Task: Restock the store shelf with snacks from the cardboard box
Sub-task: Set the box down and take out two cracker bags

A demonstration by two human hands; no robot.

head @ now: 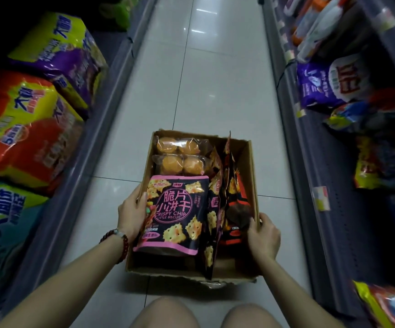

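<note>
Down low, cardboard box (pixel 251 176) between both hands, left hand (pixel 130 215), right hand (pixel 264 235)

The cardboard box (pixel 248 166) under my hands is matt brown, its near edge torn and rough. The biscuit bag (pixel 175 214) is glossy plastic film, the bun packs (pixel 180 155) clear shiny wrap. The floor tiles (pixel 203 79) gleam smooth.

A pale tiled floor (pixel 206 74) runs between two shelves. On it sits an open cardboard box (pixel 248 166). Snack packs lie inside.
</note>
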